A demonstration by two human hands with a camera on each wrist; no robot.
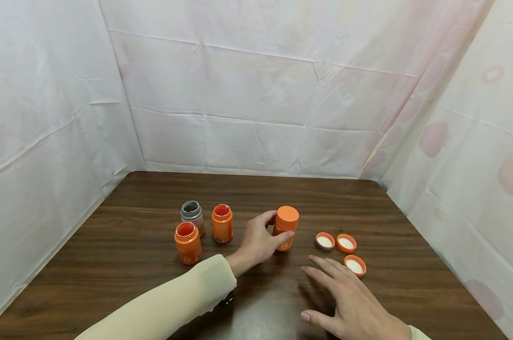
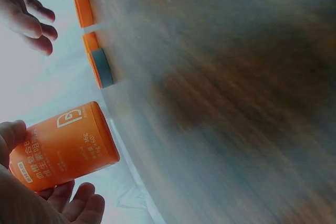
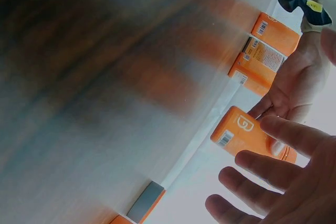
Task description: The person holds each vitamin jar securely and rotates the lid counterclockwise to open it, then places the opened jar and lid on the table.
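Note:
My left hand [image 1: 260, 238] grips an orange bottle [image 1: 287, 226] with its orange cap on, thumb on the near side and fingers behind. In the left wrist view the same bottle [image 2: 63, 145] shows white printing on its side. My right hand [image 1: 349, 297] is held over the table to the right of the bottle, fingers spread and holding nothing. Just beyond its fingers lie an orange cap [image 1: 355, 266], another orange cap [image 1: 346, 243] and a grey-sided cap [image 1: 325, 242], all with white insides facing up.
On the left stand three uncapped bottles: an orange one [image 1: 188, 243] in front, a grey one [image 1: 192, 218] behind it, and another orange one [image 1: 222, 224] beside them. The dark wooden table [image 1: 112, 264] is enclosed by pale curtains [image 1: 256, 94] at its back and sides.

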